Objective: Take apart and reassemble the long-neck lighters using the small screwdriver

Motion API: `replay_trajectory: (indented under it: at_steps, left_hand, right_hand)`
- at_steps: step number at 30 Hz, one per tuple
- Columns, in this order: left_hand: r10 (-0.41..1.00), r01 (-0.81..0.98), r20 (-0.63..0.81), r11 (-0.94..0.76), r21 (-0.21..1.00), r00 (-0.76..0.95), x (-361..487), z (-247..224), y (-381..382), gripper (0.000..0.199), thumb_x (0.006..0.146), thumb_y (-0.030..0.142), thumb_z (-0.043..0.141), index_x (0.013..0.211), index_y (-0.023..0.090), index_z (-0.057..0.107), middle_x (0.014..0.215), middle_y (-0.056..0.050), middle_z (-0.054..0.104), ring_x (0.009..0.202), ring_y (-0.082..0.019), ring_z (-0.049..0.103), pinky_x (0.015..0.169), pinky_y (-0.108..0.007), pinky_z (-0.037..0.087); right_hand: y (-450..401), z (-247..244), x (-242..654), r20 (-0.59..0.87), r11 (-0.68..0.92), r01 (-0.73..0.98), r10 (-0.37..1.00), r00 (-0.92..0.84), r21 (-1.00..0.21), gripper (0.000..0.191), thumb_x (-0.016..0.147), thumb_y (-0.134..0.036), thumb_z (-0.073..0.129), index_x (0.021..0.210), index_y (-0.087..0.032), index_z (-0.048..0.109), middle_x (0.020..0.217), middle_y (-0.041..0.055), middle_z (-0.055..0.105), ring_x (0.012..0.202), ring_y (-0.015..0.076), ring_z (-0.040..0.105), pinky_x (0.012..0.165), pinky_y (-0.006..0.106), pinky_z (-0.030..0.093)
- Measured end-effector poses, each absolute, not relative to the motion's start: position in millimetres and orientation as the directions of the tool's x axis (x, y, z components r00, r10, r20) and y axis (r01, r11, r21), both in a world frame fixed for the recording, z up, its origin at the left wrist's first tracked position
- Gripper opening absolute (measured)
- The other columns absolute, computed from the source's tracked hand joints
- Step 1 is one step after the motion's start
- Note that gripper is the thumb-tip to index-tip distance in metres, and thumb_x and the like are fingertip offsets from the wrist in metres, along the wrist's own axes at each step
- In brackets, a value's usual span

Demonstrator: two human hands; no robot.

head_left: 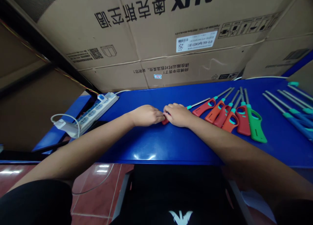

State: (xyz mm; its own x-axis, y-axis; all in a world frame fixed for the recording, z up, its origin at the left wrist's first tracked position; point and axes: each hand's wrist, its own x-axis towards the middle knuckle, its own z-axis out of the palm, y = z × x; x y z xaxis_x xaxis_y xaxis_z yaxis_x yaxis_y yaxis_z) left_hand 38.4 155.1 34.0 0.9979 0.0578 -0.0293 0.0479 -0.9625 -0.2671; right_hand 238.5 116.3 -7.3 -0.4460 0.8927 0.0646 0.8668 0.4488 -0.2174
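Observation:
A red long-nosed gas lighter (165, 121) lies low over the blue table, mostly hidden by my hands. My right hand (178, 115) is closed around its body, and the metal barrel sticks out to the right with a teal collar. My left hand (147, 115) is closed too, its fingertips pinched at the handle end against the right thumb. Whether something small sits between those fingertips is hidden. Right of my hands, several red and orange lighters (204, 108) lie in a fan beside a green lighter (256, 125).
Several blue lighters (298, 115) lie at the far right of the blue table (151, 143). A white power strip (94, 112) with cables stands at the left. A large cardboard box (146, 39) walls off the back.

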Motion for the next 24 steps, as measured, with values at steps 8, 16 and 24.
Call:
replay_trajectory:
  at_steps: [8,16,24]
  left_hand:
    - [0.072,0.074,0.122,-0.997,-0.012,0.99,37,32,160,0.022,0.1,0.022,0.05,0.1,0.016,0.071,0.095,-0.008,0.074,0.085,-0.017,0.067,0.075,-0.028,0.051]
    - [0.256,0.171,0.271,-0.939,0.3,0.928,27,8,150,0.019,0.099,0.027,0.055,0.101,0.018,0.072,0.093,-0.008,0.072,0.088,-0.016,0.066,0.082,-0.029,0.05]
    - [0.302,0.233,0.178,-0.915,0.329,0.937,37,19,151,0.017,0.096,0.019,0.054,0.09,0.018,0.069,0.086,-0.005,0.068,0.081,-0.015,0.061,0.08,-0.027,0.047]
  right_hand:
    - [116,-5,239,0.051,0.447,0.863,0.892,-0.448,-0.238,0.025,0.101,-0.034,0.043,0.109,-0.021,0.063,0.114,0.0098,0.069,0.106,0.0257,0.059,0.084,0.036,0.039]
    - [116,-5,240,0.05,0.438,0.857,0.895,-0.442,-0.271,0.025,0.101,-0.036,0.043,0.109,-0.021,0.062,0.114,0.0079,0.068,0.108,0.025,0.058,0.087,0.036,0.038]
    - [117,-5,241,0.051,0.438,0.851,0.895,-0.443,-0.291,0.025,0.1,-0.035,0.044,0.108,-0.02,0.063,0.113,0.0098,0.068,0.106,0.0259,0.058,0.086,0.037,0.038]
